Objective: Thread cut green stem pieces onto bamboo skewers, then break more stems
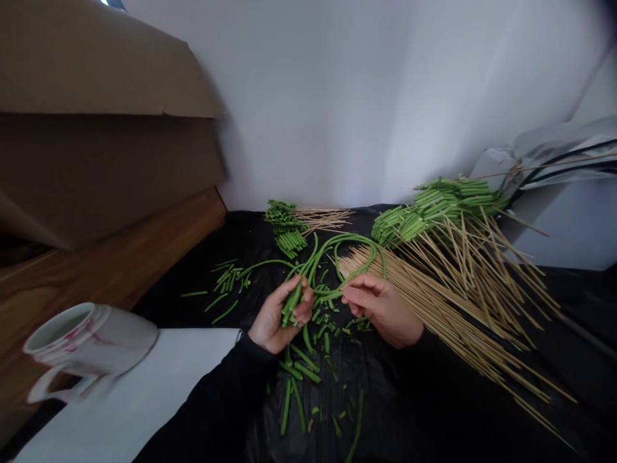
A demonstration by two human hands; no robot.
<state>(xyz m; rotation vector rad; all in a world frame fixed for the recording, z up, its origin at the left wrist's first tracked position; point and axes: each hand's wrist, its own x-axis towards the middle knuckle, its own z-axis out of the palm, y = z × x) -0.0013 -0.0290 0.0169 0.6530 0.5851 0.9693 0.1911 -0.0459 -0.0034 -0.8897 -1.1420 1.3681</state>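
Observation:
Wrapped round a bunch of green long beans is my left hand, and the cut ends show between its thumb and fingers. The rest of the beans curve up and over to the right in loose loops. My right hand is closed, thumb and fingertips pinching one looped long bean at the bunch's right side. Below and between the hands, short cut bean pieces lie scattered. To the right of my right hand spreads a pile of bare bamboo skewers.
Skewered bean pieces are stacked at the back right, with a smaller stack at the back middle. A black sheet covers the work surface. On the left are a white mug lying near a white board and a cardboard box.

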